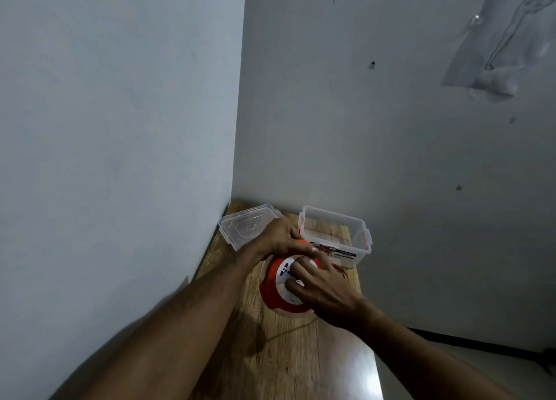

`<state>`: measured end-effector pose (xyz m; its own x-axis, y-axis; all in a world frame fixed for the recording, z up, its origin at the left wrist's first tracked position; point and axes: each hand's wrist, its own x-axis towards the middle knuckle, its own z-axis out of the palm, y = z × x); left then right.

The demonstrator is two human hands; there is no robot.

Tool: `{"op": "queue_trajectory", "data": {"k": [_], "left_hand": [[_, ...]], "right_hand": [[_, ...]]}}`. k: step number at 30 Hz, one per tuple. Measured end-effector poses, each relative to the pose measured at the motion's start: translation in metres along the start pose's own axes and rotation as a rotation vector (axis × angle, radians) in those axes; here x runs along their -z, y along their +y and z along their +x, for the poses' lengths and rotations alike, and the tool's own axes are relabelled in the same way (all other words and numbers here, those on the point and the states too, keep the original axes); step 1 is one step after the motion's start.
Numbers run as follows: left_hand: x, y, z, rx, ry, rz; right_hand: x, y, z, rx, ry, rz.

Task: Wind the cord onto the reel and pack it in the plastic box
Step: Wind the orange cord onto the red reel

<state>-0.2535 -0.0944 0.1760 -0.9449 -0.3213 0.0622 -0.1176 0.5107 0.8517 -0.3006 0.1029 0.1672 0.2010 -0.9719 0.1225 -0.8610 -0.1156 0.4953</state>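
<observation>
Gripping the far rim of one round red-and-white plastic cord reel [281, 282], the left hand [278, 237] has its fingers curled over the reel's red edge at about twelve o'clock. The right hand [323, 290] lies on the reel's white face from about three o'clock, its fingers [296, 269] bent down onto the centre; whether they pinch a knob or only press there cannot be told. The reel lies flat on a narrow wooden table top [279, 354], between the two hands. One thin cord [296, 327] trails from under the reel at about six o'clock and curves across the wood toward seven o'clock; a few loose reddish loops [341, 272] show at the reel's two o'clock side, just past the right hand.

At one o'clock from the reel stands one clear rectangular plastic box [335, 237] with red-trimmed latches and a printed label on its near wall; it is uncovered and just beside the reel. At eleven o'clock lies one clear plastic lid [240, 226], partly covered by the left hand and set against the left wall [120, 99]. Both forearms cross the near part of the table and hide much of it. A clear plastic sheet [499, 38] is stuck high on the right wall.
</observation>
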Motion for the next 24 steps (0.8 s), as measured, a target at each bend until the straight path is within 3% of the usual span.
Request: {"op": "queue_trajectory", "data": {"k": [14, 19, 24], "left_hand": [[0.001, 0.0, 0.0, -0.015, 0.025, 0.047], [0.004, -0.003, 0.004, 0.014, 0.194, -0.055], [0.002, 0.003, 0.008, 0.041, 0.27, -0.044]], "right_hand": [[-0.007, 0.022, 0.022, 0.146, 0.108, 0.017], [-0.012, 0.015, 0.017, -0.329, 0.317, 0.31], [-0.013, -0.012, 0.027, -0.866, 0.279, 0.599]]}}
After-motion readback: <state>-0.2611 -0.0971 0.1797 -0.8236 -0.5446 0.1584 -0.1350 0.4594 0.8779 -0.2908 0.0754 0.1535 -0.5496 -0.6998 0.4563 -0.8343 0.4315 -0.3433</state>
